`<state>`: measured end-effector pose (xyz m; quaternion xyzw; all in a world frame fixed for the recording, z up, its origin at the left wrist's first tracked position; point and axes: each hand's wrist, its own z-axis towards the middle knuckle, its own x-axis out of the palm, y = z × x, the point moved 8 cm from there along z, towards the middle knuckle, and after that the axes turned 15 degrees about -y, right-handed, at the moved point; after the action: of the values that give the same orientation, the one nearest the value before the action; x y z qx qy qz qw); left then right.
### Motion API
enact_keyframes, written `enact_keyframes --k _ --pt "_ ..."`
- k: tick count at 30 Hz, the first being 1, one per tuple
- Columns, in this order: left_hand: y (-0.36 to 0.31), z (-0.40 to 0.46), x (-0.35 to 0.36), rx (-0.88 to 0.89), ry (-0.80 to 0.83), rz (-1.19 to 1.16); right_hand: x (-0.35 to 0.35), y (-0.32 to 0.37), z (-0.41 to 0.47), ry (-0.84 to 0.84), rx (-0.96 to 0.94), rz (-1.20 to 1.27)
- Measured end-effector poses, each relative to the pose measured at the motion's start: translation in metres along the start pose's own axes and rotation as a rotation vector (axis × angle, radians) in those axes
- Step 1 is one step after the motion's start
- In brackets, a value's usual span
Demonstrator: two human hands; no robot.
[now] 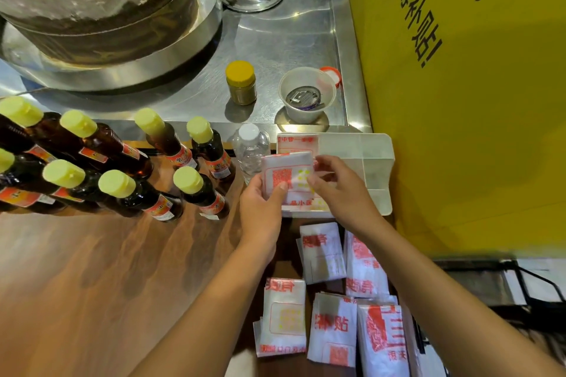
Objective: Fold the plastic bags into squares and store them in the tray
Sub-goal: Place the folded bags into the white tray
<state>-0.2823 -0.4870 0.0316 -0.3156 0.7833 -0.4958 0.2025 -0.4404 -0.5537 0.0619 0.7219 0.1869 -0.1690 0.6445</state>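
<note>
A folded white plastic bag (288, 173) with red and yellow print is held over the left part of the white divided tray (375, 162). My left hand (260, 208) grips its lower left corner, thumb on top. My right hand (340, 190) pinches its right edge. Another folded bag (295, 142) lies in the tray's far left compartment, and more folded bag shows under the held one. Several folded bags (324, 251) lie in a loose group on the wooden table near me.
Several dark sauce bottles (190, 190) with yellow caps stand to the left. A clear water bottle (249, 150) stands beside the tray. Behind it a steel counter holds a yellow-lidded jar (241, 82), a plastic cup (306, 95) and a big stone mill (98, 3). A yellow board (474, 101) stands to the right.
</note>
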Motion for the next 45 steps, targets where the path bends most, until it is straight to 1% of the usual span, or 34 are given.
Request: enact_keyframes --k 5,8,11,15,18,20,22,24,27,35,39,42,45 --pt "-0.008 -0.005 0.005 -0.02 0.084 -0.025 -0.007 0.008 0.002 0.03 0.015 0.055" --pt "-0.015 -0.005 0.012 -0.012 0.135 -0.018 -0.011 0.009 0.007 0.04 0.008 0.045" --pt "-0.022 0.002 0.014 0.052 0.156 0.016 -0.016 0.01 0.018 -0.001 -0.018 0.04" --pt "-0.013 0.009 0.005 0.182 0.147 0.22 -0.029 0.016 0.046 -0.162 0.021 0.062" --pt "0.0 0.009 0.001 0.273 0.183 0.364 -0.031 0.025 0.071 -0.242 -0.011 0.019" --pt "0.006 0.011 0.0 0.374 0.179 0.484 -0.024 0.028 0.082 -0.245 -0.045 -0.044" --pt "0.011 0.014 -0.001 0.434 0.173 0.562 -0.013 0.029 0.086 -0.214 -0.102 -0.138" --pt "0.018 0.017 -0.002 0.417 0.167 0.55 -0.005 0.028 0.087 -0.224 -0.161 -0.223" --pt "0.017 0.015 -0.004 0.422 0.153 0.57 0.0 0.024 0.092 -0.287 -0.174 -0.256" --pt "0.023 0.015 -0.007 0.324 0.242 0.467 0.001 0.019 0.097 -0.33 -0.146 -0.096" --pt "0.024 0.014 -0.007 0.295 0.258 0.42 0.007 0.008 0.091 -0.285 -0.12 -0.039" --pt "0.023 0.014 -0.006 0.299 0.272 0.413 0.011 0.006 0.089 -0.212 -0.185 -0.123" --pt "0.022 0.014 -0.005 0.298 0.294 0.404 0.01 0.003 0.095 -0.103 -0.193 -0.238"
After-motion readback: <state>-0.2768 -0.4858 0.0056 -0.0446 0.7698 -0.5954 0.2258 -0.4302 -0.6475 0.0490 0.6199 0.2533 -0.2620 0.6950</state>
